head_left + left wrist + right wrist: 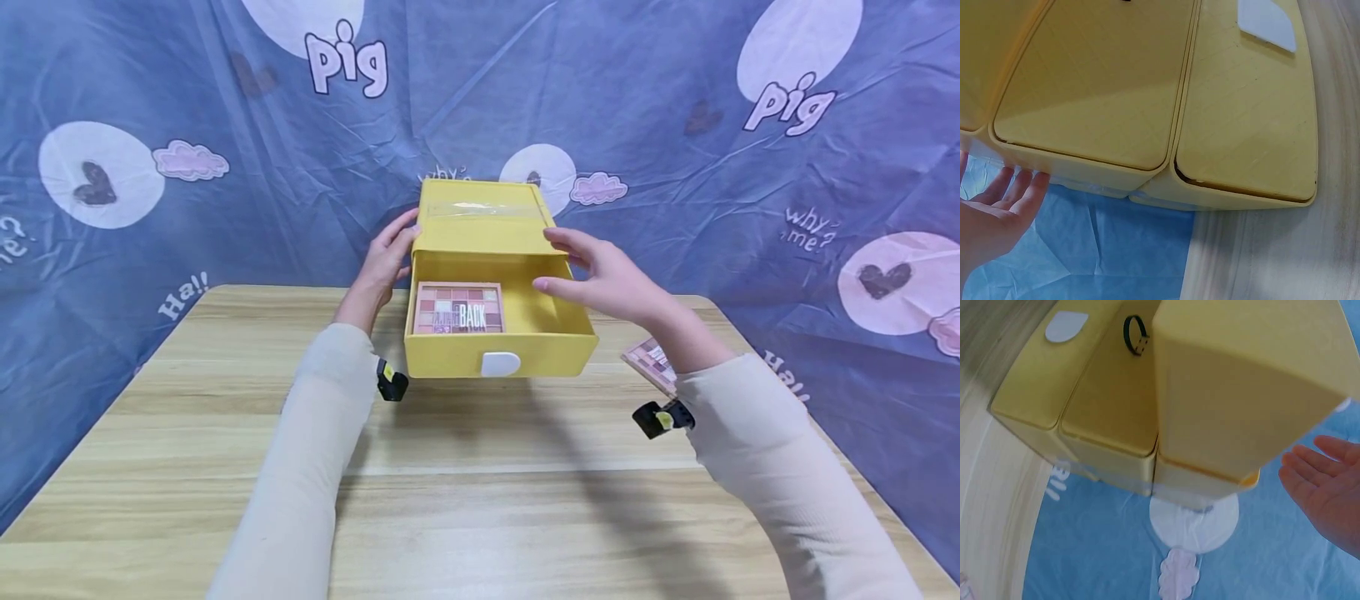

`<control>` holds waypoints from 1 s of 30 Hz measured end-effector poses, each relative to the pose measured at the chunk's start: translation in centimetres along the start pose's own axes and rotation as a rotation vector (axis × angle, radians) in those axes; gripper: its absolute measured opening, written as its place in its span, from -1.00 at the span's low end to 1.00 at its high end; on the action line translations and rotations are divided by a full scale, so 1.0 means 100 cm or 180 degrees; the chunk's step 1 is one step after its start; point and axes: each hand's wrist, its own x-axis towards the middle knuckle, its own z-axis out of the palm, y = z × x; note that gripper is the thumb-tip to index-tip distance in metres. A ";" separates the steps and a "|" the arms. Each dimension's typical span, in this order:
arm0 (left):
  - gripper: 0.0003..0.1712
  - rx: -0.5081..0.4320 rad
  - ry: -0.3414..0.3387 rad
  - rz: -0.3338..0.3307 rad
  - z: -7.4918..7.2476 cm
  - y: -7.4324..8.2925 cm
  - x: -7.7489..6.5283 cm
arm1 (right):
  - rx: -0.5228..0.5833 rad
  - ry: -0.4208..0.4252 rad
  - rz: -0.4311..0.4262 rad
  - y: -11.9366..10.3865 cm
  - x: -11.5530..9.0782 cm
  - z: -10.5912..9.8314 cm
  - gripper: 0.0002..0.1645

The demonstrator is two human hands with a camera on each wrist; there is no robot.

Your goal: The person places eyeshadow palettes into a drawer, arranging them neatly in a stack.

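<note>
A yellow drawer cabinet stands on the table with its top drawer pulled out. Inside the drawer, at its left, lies an eyeshadow palette with pink and brown pans. My left hand rests against the cabinet's left side near the top; the left wrist view shows its fingers extended along that side. On the opposite side, my right hand is held open by the drawer's right wall, with nothing in it. In the right wrist view its fingers are apart from the drawer.
A second palette lies on the wooden table, partly behind the right forearm. Lower drawers with a white handle and a dark loop show beneath the open one. A blue printed cloth hangs behind.
</note>
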 end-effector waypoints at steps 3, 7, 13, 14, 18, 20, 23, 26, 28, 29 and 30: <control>-0.47 -0.0006 0.0013 0.0001 0.000 -0.001 0.000 | 0.0068 0.0077 0.0135 0.008 -0.006 -0.007 -0.16; -0.47 -0.0032 0.0000 0.0010 0.001 -0.001 0.000 | 0.0052 0.0228 0.0279 0.026 -0.017 -0.017 -0.12; -0.47 -0.0064 0.0006 -0.0005 0.001 -0.001 0.001 | 0.0007 0.0374 0.0625 0.060 -0.032 -0.028 -0.02; -0.47 -0.0063 0.0011 -0.0007 0.001 -0.001 0.001 | 0.0037 0.0381 0.0694 0.065 -0.035 -0.030 0.00; -0.47 -0.0021 0.0018 -0.0006 0.002 -0.001 0.001 | 0.0195 0.0413 0.0933 0.090 -0.050 -0.034 0.04; -0.47 0.0015 0.0027 -0.0012 0.003 -0.001 0.000 | 0.0234 0.0435 0.1031 0.104 -0.058 -0.034 0.05; -0.47 0.0048 0.0049 -0.0029 0.002 -0.001 0.000 | 0.0177 0.0435 0.1183 0.125 -0.068 -0.033 0.09; -0.47 0.0069 0.0068 -0.0035 0.002 -0.001 0.000 | 0.0022 0.0446 0.1312 0.145 -0.078 -0.030 0.14; -0.47 0.0079 0.0072 -0.0027 0.002 -0.002 0.000 | 0.0007 0.0480 0.1356 0.158 -0.084 -0.027 0.16; -0.47 0.0084 0.0068 -0.0021 0.002 -0.002 0.000 | 0.0012 0.0495 0.1385 0.164 -0.087 -0.025 0.17; -0.47 0.0085 0.0061 -0.0018 0.002 -0.001 0.000 | 0.0039 0.0502 0.1416 0.169 -0.090 -0.023 0.18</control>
